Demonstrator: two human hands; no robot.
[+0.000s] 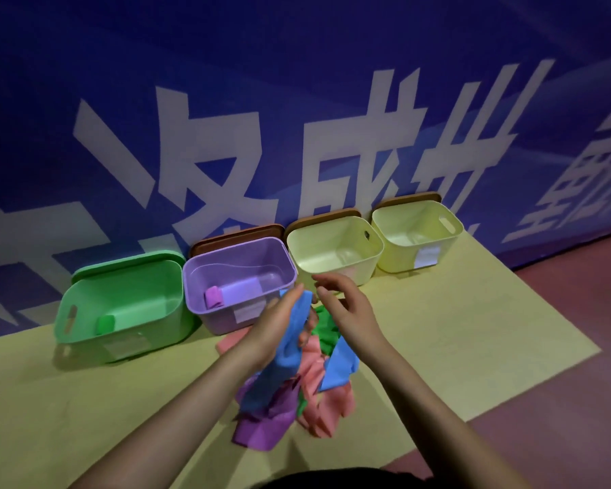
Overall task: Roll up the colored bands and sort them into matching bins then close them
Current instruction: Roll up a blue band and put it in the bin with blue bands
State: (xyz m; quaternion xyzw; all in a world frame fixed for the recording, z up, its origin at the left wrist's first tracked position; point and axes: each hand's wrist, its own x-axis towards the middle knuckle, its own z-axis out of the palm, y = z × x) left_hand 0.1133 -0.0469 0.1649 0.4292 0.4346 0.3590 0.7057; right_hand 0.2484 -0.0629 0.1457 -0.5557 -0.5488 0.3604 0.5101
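Left hand [279, 322] clamped on soft blue stretch band [290, 347], lifted from mixed pile for rolling; right hand [343, 308] fingers loosely apart, empty, near band's far end.

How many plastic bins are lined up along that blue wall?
4, in a row on the yellow mat: a green bin at the left, then a purple bin, then two pale yellow bins to the right. None seems hidden.

Two bare forearms — no sleeves, rings or watch (dark garment below)
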